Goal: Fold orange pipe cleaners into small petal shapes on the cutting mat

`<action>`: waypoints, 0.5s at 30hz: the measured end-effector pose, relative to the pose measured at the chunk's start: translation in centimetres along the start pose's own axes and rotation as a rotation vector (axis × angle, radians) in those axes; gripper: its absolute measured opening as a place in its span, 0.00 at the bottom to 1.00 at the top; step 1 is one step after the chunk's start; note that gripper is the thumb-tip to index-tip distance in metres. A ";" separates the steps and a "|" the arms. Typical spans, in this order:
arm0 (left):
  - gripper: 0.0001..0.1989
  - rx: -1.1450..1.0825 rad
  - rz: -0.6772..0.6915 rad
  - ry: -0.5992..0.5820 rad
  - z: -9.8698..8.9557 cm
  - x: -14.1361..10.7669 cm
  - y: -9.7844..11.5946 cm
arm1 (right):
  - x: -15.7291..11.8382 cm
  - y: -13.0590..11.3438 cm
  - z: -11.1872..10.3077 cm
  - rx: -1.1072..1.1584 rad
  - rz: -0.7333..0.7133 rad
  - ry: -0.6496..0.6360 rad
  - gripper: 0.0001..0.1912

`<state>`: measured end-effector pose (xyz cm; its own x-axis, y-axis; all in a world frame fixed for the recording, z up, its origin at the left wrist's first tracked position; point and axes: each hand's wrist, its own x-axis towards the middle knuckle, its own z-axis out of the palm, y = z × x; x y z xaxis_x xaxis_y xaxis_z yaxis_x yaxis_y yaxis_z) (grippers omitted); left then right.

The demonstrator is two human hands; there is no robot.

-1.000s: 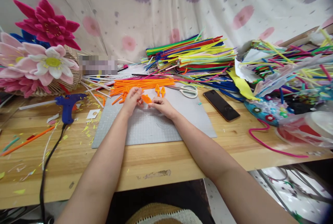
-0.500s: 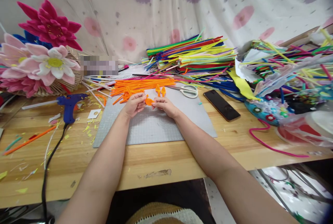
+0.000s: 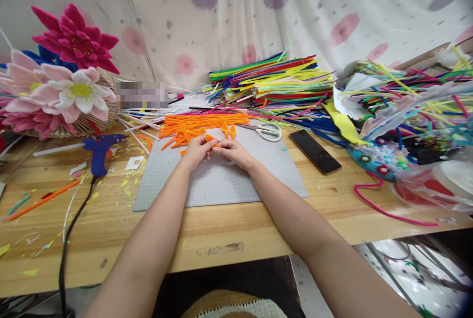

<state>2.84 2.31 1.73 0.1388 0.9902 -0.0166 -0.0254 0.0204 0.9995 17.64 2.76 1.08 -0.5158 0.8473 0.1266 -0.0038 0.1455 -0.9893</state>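
Note:
Between my hands is a small orange pipe-cleaner piece, mostly covered by fingers. My left hand is closed on it from the left, thumb and fingers pinched. From the right, my right hand pinches its lower end, and the fingertips of both hands nearly meet. Just beyond my right hand lie two orange leaf-shaped pieces with short stems. A pile of orange pipe cleaners rests along the far edge of the grey cutting mat, behind my hands.
White-handled scissors lie at the mat's far right, near a black phone. A blue glue gun with a cord stands left, among yellow scraps. Bundled pipe cleaners are heaped behind. Fuzzy flowers fill the back left.
My left hand has moved right, closer to my right hand. The orange piece, earlier visible flat between the hands, is now turned and largely covered by fingers.

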 end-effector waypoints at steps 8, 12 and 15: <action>0.16 -0.127 -0.046 0.025 -0.3 0.1 0.0 | 0.1 0.5 0.3 0.025 -0.004 0.074 0.11; 0.20 -0.194 -0.084 -0.019 0.0 -0.2 0.6 | 0.0 0.5 -0.8 0.017 -0.019 0.230 0.12; 0.23 -0.217 -0.089 -0.007 0.1 -0.3 0.8 | -0.2 0.9 -3.4 -0.004 0.030 0.578 0.16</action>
<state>2.84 2.02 2.57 0.1570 0.9821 -0.1039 -0.2247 0.1380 0.9646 20.68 4.43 0.38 0.0365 0.9922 0.1189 0.0077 0.1187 -0.9929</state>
